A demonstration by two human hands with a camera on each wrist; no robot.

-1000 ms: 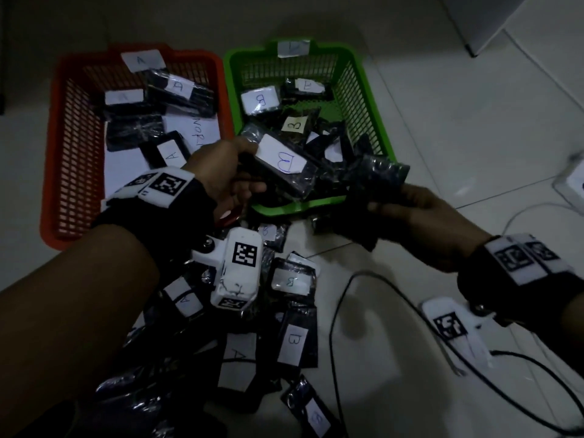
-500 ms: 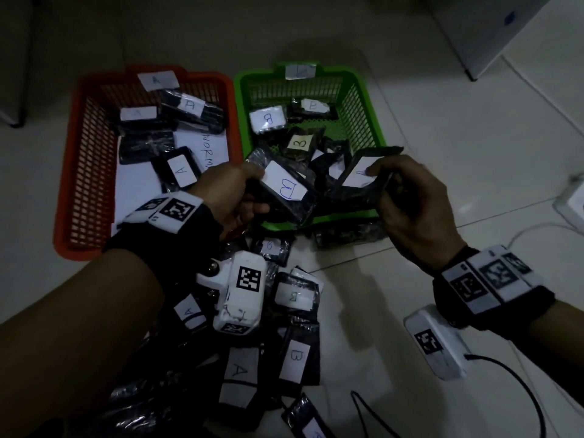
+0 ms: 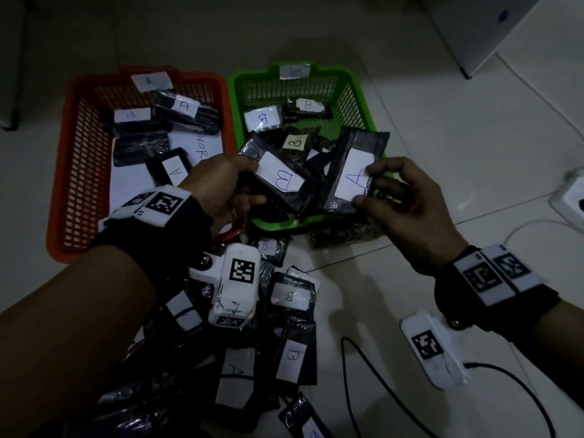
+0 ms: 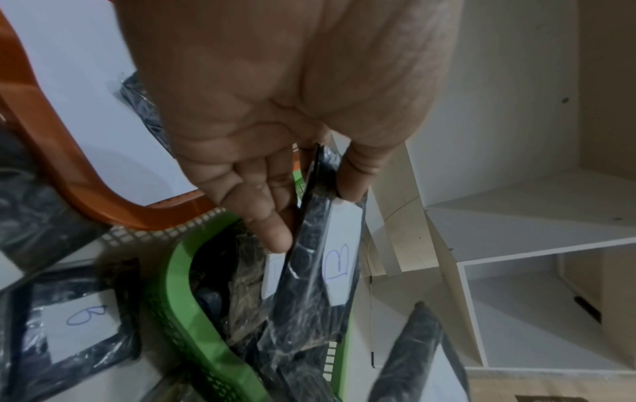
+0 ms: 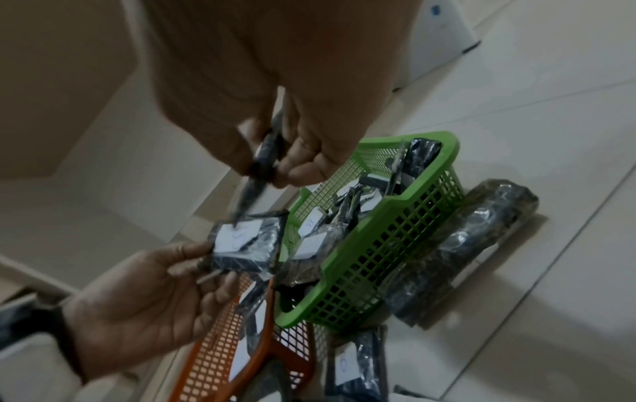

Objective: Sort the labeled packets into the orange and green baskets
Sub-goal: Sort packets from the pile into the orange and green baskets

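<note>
My left hand (image 3: 221,184) grips a black packet labelled B (image 3: 281,178) over the near left corner of the green basket (image 3: 357,99); the left wrist view shows my thumb and fingers pinching the B packet (image 4: 330,261). My right hand (image 3: 398,197) pinches a black packet labelled A (image 3: 354,172) between thumb and fingers, its label facing up, above the green basket's near edge. In the right wrist view the A packet (image 5: 265,160) appears edge-on. The orange basket (image 3: 72,172) at left holds several A packets; the green one holds several B packets.
A pile of black labelled packets (image 3: 290,355) lies on the tiled floor below my hands. One unlabelled-looking packet (image 3: 344,232) lies just outside the green basket's near edge. A black cable (image 3: 363,380) loops at lower right. A white socket block (image 3: 572,200) sits at the far right.
My right hand has turned its packet over, so its A label now faces up, and brought it beside the B packet. My left hand has kept its grip on the B packet.
</note>
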